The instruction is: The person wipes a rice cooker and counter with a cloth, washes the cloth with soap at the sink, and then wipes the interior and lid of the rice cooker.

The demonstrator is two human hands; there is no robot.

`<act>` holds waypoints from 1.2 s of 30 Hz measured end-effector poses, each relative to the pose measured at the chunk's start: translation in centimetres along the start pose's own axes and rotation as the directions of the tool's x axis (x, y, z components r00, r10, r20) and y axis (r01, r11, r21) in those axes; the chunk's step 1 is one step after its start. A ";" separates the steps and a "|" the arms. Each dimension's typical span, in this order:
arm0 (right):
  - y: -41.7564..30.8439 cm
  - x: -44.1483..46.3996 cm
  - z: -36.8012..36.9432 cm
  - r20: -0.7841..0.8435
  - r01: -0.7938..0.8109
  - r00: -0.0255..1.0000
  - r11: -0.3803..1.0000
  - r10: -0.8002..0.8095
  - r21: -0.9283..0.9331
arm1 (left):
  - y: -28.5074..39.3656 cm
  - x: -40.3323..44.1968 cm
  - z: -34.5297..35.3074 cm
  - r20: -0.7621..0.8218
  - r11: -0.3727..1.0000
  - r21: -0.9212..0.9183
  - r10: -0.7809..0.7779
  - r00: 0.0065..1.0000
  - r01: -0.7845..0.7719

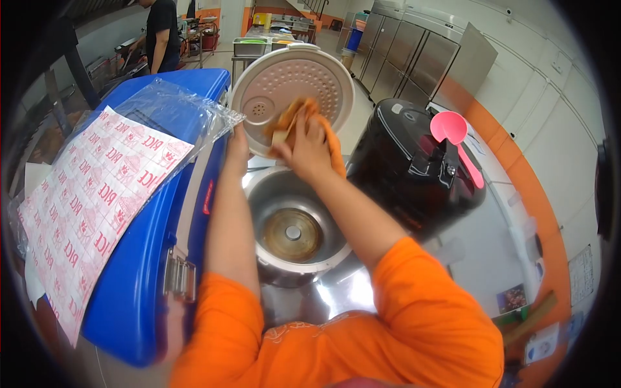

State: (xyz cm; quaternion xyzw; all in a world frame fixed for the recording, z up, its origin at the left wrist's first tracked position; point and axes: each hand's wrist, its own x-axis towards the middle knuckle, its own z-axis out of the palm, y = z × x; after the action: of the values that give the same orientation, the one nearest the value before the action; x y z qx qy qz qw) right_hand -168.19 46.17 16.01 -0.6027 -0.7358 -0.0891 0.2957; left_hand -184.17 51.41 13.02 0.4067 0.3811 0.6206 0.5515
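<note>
The raised lid (330,84) of a rice cooker shows its dimpled inner side. My right hand (307,145) presses an orange and brown cloth (334,152) against the lower part of that lid, its fingers bent over the cloth and slightly blurred. My left hand (238,145) is at the lid's left edge, its fingers mostly hidden behind the plastic and the lid. Below both hands is the open cooker (259,194), whose metal inside has a brownish bottom and a round knob at its centre.
A closed black cooker (401,168) stands at the right with a pink ladle (469,158) on it. At the left, a blue cooler box (139,258) carries printed paper (103,200) and clear plastic (174,107). Another person (162,35) stands at the back left.
</note>
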 end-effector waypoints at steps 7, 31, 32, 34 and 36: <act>0.9 2.2 -2.0 -0.073 0.131 0.989 0.991 -0.132 -0.015 | -0.9 1.1 -0.5 0.025 0.999 0.007 -0.034 0.999 0.034; 2.8 0.5 0.5 -0.228 0.086 0.959 0.937 -0.170 -0.337 | -1.6 1.4 -0.4 -0.056 0.999 0.054 -0.001 0.998 0.004; 3.3 -0.4 1.6 -0.224 0.105 0.954 0.925 -0.197 -0.366 | -1.5 1.4 -0.5 -0.039 0.998 0.047 -0.028 0.999 0.030; 3.2 -1.3 1.2 -0.075 0.152 0.980 0.933 -0.185 -0.326 | -1.1 1.3 -0.5 -0.030 0.998 0.036 -0.047 0.998 0.048; 2.8 -1.1 0.6 -0.056 0.118 0.988 0.933 -0.145 -0.341 | -1.2 1.1 -0.6 -0.033 0.997 0.060 -0.039 0.999 0.041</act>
State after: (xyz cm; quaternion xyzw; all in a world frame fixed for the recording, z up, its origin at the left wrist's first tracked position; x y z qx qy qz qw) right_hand -165.66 46.25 14.25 -0.5896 -0.7361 -0.2569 0.2110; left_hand -184.30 52.65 11.78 0.4056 0.4164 0.6041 0.5452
